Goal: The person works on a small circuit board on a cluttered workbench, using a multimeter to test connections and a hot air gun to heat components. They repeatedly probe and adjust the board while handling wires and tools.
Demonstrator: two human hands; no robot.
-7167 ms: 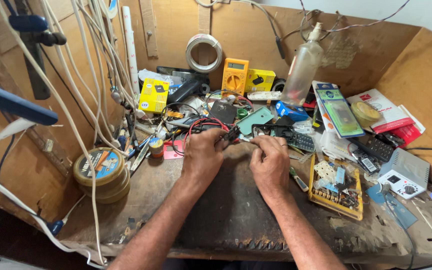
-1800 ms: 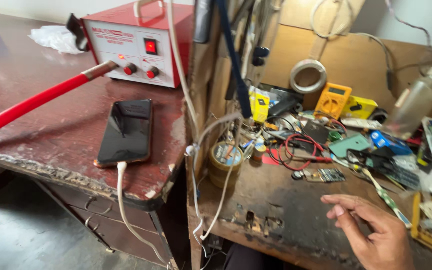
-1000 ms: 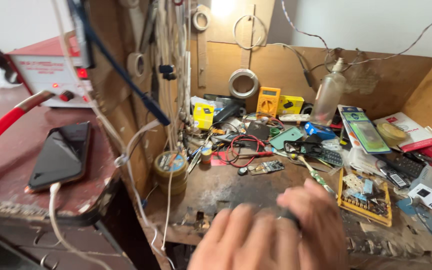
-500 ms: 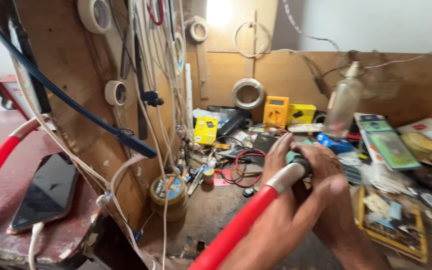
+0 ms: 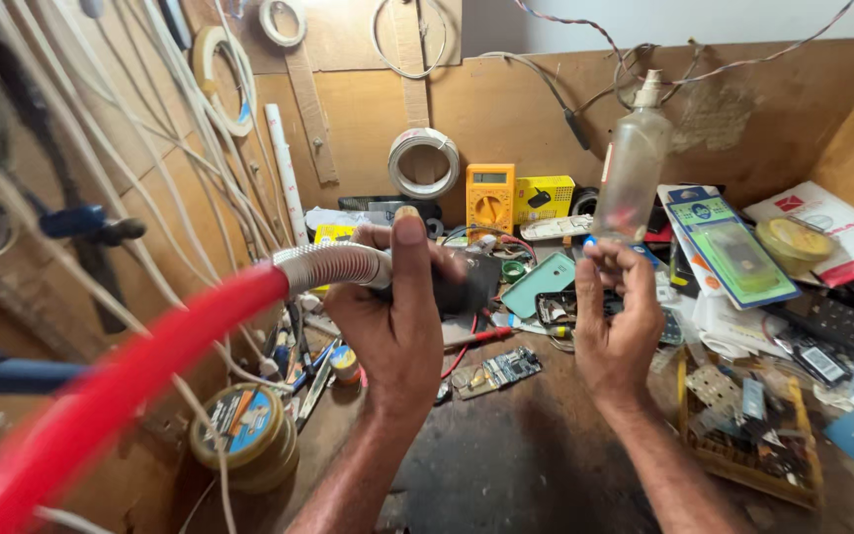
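Observation:
My left hand (image 5: 394, 326) is raised over the workbench and grips the black handle (image 5: 457, 289) of a hot-air tool. A ribbed metal collar (image 5: 333, 265) joins the handle to a thick red hose (image 5: 140, 381) that runs off to the lower left. My right hand (image 5: 617, 321) is held up beside it, palm toward me, fingers apart and holding nothing. Below and between the hands a small green circuit board (image 5: 499, 371) lies on the dark bench top (image 5: 516, 465).
A yellow multimeter (image 5: 489, 198), a clear plastic bottle (image 5: 632, 173), a wire coil (image 5: 423, 163), round tins (image 5: 244, 435), a yellow tray of parts (image 5: 753, 425), boxes and packaged items (image 5: 733, 247) crowd the bench. White cables (image 5: 175, 129) hang along the left wall.
The view swung from the left table and its red machine back to the bench. My left hand brought the red-hosed tool up; my right hand let go of it and opened.

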